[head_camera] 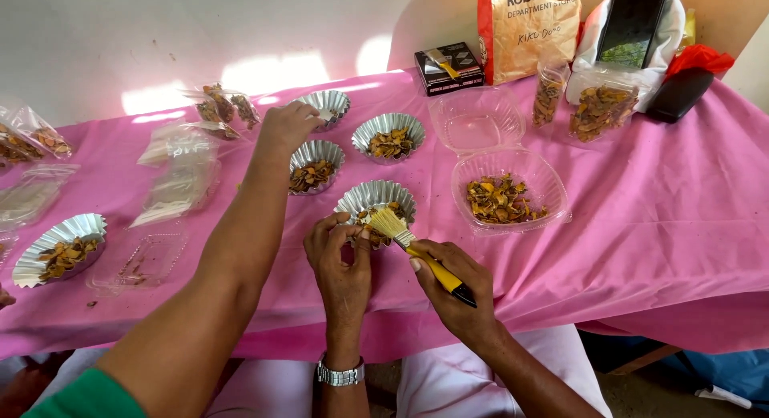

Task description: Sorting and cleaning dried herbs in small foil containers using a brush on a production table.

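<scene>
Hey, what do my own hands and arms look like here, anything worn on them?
Both are bare, with no gloves and no sleeves in view. The left hand has a silver metal-link wristwatch at its wrist; the right hand wears nothing. The green-sleeved arm is another person's.

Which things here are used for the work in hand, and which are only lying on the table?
In use:
left hand, holding a small piece
right hand, holding the yellow brush
foil cup of dried pieces

Lying about:
open clear box
paper bag
black box
other foil cups
</scene>
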